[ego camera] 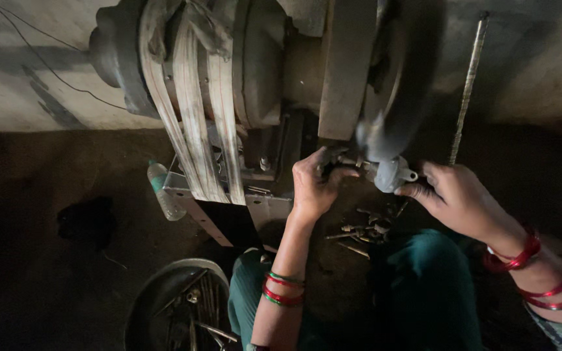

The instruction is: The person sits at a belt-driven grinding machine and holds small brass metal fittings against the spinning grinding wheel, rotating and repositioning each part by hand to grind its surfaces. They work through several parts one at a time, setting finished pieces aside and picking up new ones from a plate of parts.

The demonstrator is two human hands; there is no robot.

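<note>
Gripping a grey metal fitting at centre frame, both hands press it under the spinning wheel. Left hand has fingers curled on its left end; right hand pinches its right end. Belts crowd the left; a rod stands just right. Loose parts lie below; a basin and bottle sit lower left, with dark open floor beyond.
</note>
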